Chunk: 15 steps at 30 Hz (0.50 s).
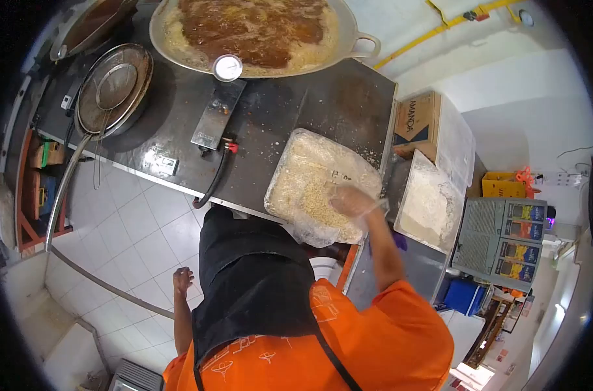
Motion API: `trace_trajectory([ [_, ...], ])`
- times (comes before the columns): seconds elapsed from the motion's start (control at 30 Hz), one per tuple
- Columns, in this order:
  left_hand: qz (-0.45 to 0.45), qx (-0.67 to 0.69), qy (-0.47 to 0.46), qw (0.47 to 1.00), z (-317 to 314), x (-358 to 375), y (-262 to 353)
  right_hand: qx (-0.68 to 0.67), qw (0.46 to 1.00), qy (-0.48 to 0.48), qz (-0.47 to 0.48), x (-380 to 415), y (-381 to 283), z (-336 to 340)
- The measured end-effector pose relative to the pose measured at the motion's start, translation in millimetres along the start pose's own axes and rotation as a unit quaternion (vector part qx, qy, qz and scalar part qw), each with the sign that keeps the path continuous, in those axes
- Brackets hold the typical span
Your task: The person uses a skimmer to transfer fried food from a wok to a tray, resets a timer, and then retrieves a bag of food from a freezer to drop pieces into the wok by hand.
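My right hand (352,200), in what looks like a clear plastic glove, reaches into a pale tub (297,135) on the counter. Inside the tub lie pale, coarse crumbs (316,203), some seen through a crumpled clear plastic bag (317,233) at the near edge. The fingers are blurred against the crumbs, so whether they grip anything does not show. Down by my side, over the tiled floor, hangs my left hand (183,281) with its fingers curled in and nothing visible in them.
A wide pan (158,39) of bubbling brown liquid stands at the back, a round dial thermometer (228,68) at its rim. Strainers (117,85) rest on the left. Right of the tub are a tray of white powder (429,202) and a cardboard box (416,122).
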State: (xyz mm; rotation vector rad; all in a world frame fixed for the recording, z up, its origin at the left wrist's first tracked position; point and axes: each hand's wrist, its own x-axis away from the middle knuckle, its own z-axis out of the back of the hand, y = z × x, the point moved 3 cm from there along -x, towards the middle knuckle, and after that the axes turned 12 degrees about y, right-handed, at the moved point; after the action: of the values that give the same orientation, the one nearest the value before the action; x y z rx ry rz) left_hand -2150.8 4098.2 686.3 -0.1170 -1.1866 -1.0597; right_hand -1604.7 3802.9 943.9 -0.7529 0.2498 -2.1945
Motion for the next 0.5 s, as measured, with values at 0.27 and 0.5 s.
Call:
trace_trajectory([
  [0.27, -0.071, -0.094, 0.007, 0.993, -1.5, 18.5, 53.8, -0.038, 0.965, 0.26, -0.011, 2.6, 56.3, -63.2],
  [0.5, -0.052, -0.039, 0.006, 0.998, -8.2, 27.0, 0.7, 0.029, 0.996, 0.083, -0.001, -27.6, 66.4, -63.2],
])
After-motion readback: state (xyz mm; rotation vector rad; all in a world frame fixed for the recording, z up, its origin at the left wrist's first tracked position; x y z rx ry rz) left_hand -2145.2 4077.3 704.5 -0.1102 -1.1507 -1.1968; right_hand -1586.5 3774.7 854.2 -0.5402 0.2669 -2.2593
